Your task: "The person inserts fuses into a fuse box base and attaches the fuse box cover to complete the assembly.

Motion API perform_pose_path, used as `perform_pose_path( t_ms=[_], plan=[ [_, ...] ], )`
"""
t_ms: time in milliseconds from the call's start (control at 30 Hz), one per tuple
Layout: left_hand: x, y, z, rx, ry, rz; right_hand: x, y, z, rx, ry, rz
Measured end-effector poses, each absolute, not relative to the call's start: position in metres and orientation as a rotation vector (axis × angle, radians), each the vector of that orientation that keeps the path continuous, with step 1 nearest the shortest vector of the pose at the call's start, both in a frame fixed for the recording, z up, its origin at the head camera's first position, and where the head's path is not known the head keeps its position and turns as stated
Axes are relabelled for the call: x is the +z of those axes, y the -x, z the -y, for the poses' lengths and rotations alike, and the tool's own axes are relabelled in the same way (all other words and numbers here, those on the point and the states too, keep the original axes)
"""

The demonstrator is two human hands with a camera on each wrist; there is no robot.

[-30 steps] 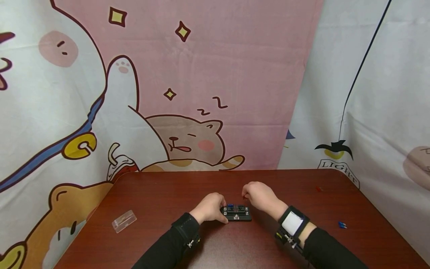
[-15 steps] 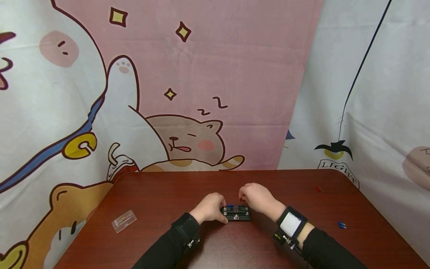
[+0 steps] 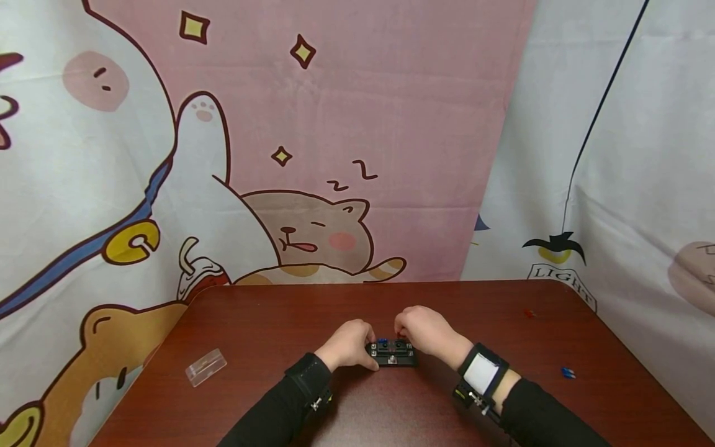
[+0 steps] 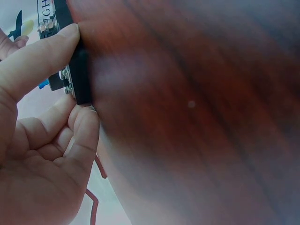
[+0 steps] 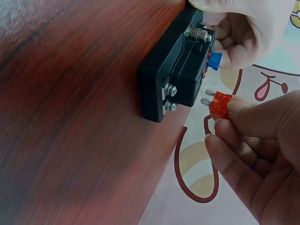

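Fuse block [image 3: 392, 353] sits near the table's [image 3: 268, 335] middle, left hand [image 3: 349, 344] gripping its end while right hand [image 5: 255, 154] pinches a red fuse [image 5: 219, 104], prongs just short of a slot, needing straight alignment.

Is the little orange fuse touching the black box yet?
Apart. In the right wrist view, the orange fuse, pinched by the right hand, has its metal prongs pointing at the black fuse box, with a clear gap between them.
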State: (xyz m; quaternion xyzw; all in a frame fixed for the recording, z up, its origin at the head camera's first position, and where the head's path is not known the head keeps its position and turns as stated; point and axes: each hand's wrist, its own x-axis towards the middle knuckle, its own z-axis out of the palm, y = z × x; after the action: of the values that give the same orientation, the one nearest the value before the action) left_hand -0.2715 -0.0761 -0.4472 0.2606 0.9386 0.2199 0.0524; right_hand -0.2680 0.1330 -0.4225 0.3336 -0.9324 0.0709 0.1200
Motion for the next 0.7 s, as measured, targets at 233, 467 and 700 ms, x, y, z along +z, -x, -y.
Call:
perform_pose_path(
  t_ms=[233,467,700],
  plan=[
    [-0.4463,0.2720,0.0759,0.658,-0.800,-2.858,-0.4220,0.2670,-0.1318,0.206,-0.999,2.730],
    [-0.4470,0.2718,0.0765,0.669,-0.804,-2.858,-0.4241,0.2671,-0.1297,0.160,-1.019,2.721],
    [-0.4472,0.2720,0.0769,0.678,-0.802,-2.855,-0.4261,0.2674,-0.1287,0.145,-1.021,2.724]
  ],
)
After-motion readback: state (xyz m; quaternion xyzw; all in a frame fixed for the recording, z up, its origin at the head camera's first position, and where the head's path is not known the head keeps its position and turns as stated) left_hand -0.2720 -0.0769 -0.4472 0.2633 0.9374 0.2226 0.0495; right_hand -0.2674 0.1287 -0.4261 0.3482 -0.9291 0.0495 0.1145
